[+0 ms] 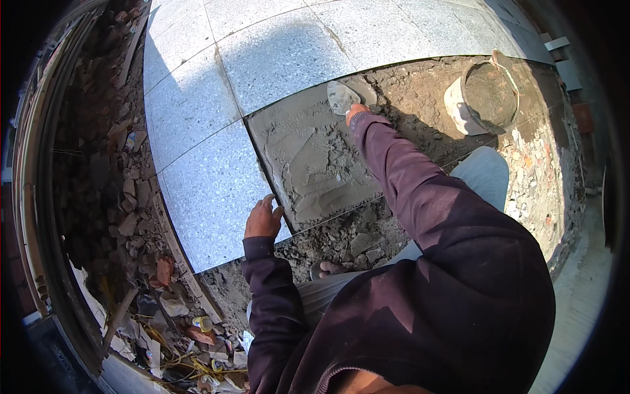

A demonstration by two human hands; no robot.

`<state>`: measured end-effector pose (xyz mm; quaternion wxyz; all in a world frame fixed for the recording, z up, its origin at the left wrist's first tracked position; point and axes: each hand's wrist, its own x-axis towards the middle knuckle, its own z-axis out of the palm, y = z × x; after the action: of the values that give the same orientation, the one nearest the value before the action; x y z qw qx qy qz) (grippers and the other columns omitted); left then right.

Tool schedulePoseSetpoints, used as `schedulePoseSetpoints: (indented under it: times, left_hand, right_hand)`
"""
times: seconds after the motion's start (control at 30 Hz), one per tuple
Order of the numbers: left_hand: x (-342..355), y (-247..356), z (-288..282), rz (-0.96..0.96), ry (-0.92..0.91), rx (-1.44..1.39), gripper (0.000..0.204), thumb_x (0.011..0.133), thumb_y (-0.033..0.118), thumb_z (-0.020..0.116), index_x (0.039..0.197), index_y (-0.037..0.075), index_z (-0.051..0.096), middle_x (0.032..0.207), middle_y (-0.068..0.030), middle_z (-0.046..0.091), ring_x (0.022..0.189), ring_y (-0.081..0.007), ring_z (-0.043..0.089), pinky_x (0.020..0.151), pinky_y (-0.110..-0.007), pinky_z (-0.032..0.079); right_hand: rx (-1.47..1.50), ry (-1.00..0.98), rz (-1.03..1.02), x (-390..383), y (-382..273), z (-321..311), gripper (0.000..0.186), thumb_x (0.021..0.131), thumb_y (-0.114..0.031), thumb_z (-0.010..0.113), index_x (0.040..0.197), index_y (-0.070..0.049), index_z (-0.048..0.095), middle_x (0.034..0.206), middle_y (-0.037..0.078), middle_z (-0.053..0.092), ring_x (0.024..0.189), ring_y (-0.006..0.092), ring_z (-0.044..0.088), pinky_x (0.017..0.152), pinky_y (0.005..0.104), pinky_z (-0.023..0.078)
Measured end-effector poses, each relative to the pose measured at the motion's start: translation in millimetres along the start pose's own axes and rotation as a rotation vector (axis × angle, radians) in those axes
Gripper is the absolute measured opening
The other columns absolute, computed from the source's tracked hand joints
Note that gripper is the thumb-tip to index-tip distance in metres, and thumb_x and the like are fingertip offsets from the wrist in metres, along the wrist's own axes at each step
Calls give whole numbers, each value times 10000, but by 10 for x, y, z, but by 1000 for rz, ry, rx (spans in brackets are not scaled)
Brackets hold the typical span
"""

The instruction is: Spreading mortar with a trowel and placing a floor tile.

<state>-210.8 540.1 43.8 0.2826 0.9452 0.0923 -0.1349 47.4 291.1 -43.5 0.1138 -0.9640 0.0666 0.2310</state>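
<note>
A patch of wet grey mortar lies spread with ridges and swirls in a bare rectangle beside the laid tiles. At its far right corner, my right hand is closed round a trowel, and the mortar-smeared blade rests on or just over the mortar's edge. My left hand leans on the nearest speckled pale tile, close to the edge facing the mortar. Its thumb stands apart from the fingers, and nothing shows in it. The trowel's handle is mostly hidden by my right hand.
A bucket of grey mix stands on rough soil at the right. More speckled tiles stretch away at the far side. Rubble and litter fill a strip on the left, beside a wooden edge board. A taut string crosses near the mortar's near edge.
</note>
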Motion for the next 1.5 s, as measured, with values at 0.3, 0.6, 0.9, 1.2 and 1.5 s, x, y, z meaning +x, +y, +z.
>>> schedulePoseSetpoints:
  times: [0.3, 0.6, 0.9, 1.2, 1.5]
  left_hand:
    - [175, 317, 88, 93, -70, 38, 376, 752, 212, 566, 1075, 37, 490, 957, -176, 556, 902, -310, 534, 763, -378, 425]
    - [210, 332, -100, 34, 7, 66, 406, 756, 236, 557, 1099, 33, 482, 968, -180, 550, 908, -317, 533, 782, -374, 420]
    - [166, 315, -125, -4, 12, 91, 374, 778, 220, 537, 1098, 36, 474, 995, -164, 544, 900, -286, 539, 784, -363, 423]
    - [217, 392, -56, 3, -22, 107, 386, 762, 221, 560, 1087, 28, 482, 961, -186, 553, 896, -325, 537, 773, -391, 422]
    - [335, 677, 42, 82, -11, 205, 411, 776, 235, 557, 1126, 41, 464, 950, -167, 567, 871, -291, 552, 767, -355, 428]
  right_hand:
    - [679, -45, 245, -129, 555, -195, 352, 828, -281, 465, 1121, -85, 467, 812, 162, 576, 610, 273, 568, 507, 386, 472]
    - [315, -525, -355, -1131, 242, 191, 335, 822, -292, 467, 1055, -56, 512, 654, 108, 541, 449, 198, 510, 414, 333, 427]
    - [-678, -375, -739, -948, 1152, -515, 364, 808, -331, 444, 1119, -152, 512, 1042, 106, 565, 1017, 281, 501, 857, 393, 394]
    - [-39, -333, -717, -759, 1384, -83, 311, 828, -263, 443, 1029, -50, 548, 976, 137, 582, 904, 308, 547, 798, 352, 427]
    - [-709, -482, -801, -925, 1912, -857, 329, 782, -303, 483, 1062, -136, 528, 983, 97, 579, 926, 275, 539, 799, 400, 408]
